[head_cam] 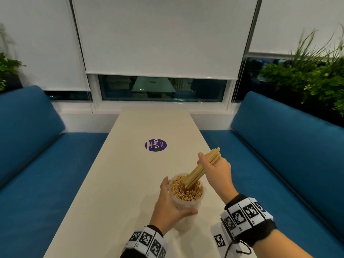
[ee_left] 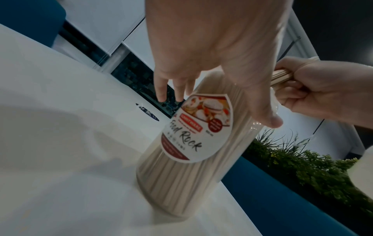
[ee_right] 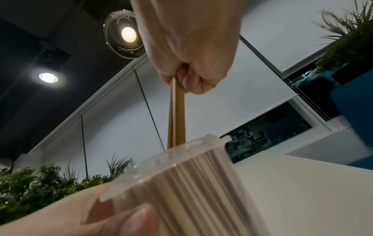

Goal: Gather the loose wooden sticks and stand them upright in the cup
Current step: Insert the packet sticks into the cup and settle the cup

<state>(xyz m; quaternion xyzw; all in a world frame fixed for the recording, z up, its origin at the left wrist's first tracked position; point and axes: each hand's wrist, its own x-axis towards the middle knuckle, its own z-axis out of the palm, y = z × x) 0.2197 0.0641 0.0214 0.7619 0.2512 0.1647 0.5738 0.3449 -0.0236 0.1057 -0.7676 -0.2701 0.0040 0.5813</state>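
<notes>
Blue upholstered benches (head_cam: 46,164) flank a long cream table (head_cam: 130,164) that runs toward a window with white roller blinds (head_cam: 167,34) in the head view. A clear plastic cup packed with upright wooden sticks (head_cam: 186,190) stands on the table at 6 o'clock. It is clasped from the side by the left hand (head_cam: 167,205), fingers and thumb wrapped round its wall. A tilted bundle of pale wooden sticks (head_cam: 202,168) is gripped in the closed right hand (head_cam: 216,170), its lower ends already inside the rim at the cup's 2 o'clock edge. A round purple sticker reading "ClayGO" (head_cam: 155,145) is seen at 12 o'clock beyond the cup.

In the left wrist view, the cup (ee_left: 193,143) is held under the left hand (ee_left: 222,55), and its label is read as "Food Rock", with a red banner too blurred to make out. The right hand (ee_left: 322,89) is seen at 3 o'clock, fisted on the bundle (ee_left: 280,76).

In the right wrist view, the bundle (ee_right: 177,115) is seen descending from the right hand (ee_right: 191,47) into the cup (ee_right: 191,183), with 2 ceiling lamps (ee_right: 128,34) overhead.

Because the cup is nearly full, the bundle may jam on the standing ends. Sticks could then be splayed over the rim, or the cup tipped if it is pushed hard.
</notes>
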